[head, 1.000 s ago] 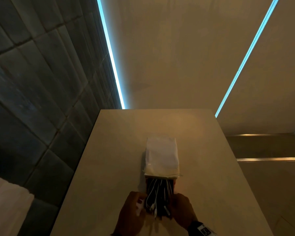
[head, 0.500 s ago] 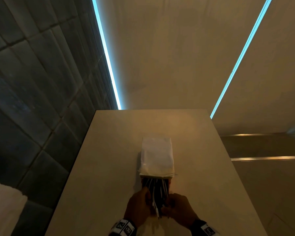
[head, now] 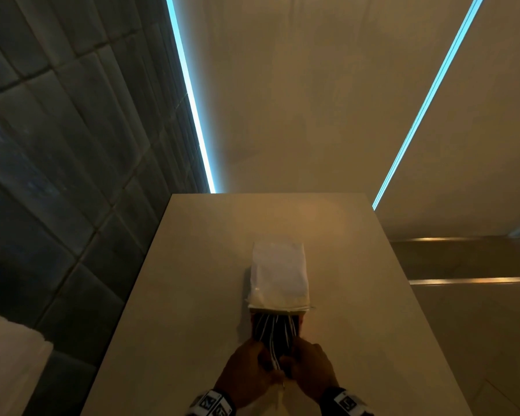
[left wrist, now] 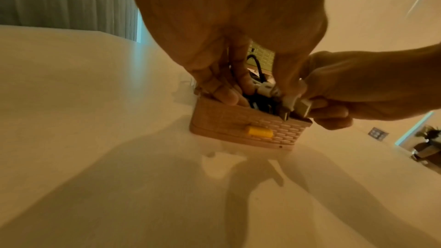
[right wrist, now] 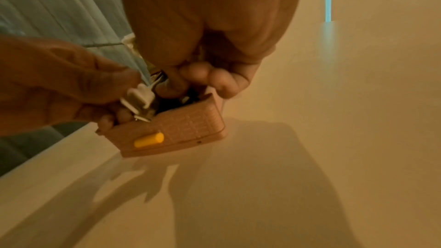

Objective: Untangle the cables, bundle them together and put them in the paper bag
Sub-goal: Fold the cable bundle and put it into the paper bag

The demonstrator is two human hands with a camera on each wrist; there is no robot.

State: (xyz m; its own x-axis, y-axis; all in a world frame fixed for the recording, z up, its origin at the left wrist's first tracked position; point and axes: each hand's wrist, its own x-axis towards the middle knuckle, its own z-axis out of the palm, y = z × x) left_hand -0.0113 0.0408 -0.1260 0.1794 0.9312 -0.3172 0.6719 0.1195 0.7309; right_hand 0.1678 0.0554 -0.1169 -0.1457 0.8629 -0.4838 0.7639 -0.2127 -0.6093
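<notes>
A white paper bag [head: 278, 274] lies on its side on the beige table [head: 192, 295], its mouth facing me. Black and white cables [head: 275, 334] run from that mouth toward me; how far they reach inside is hidden. Their near ends, with white plugs [left wrist: 298, 105], sit in a small tan brick-patterned box [left wrist: 238, 125] with a yellow latch [right wrist: 149, 140]. My left hand [head: 249, 370] and right hand [head: 309, 367] meet over the box, and both pinch the cable ends. In the wrist views, the left hand's fingers [left wrist: 226, 93] and the right hand's fingers [right wrist: 214, 78] curl down into the box.
A dark tiled wall [head: 57, 175] runs along the table's left edge. On the right, the table ends at a drop to the floor [head: 463, 325]. A white object [head: 6, 361] shows at the lower left. Bare tabletop lies beyond the bag.
Both hands have moved inward from either side of the cables and now meet at the cables' near ends. The bag has stayed in place.
</notes>
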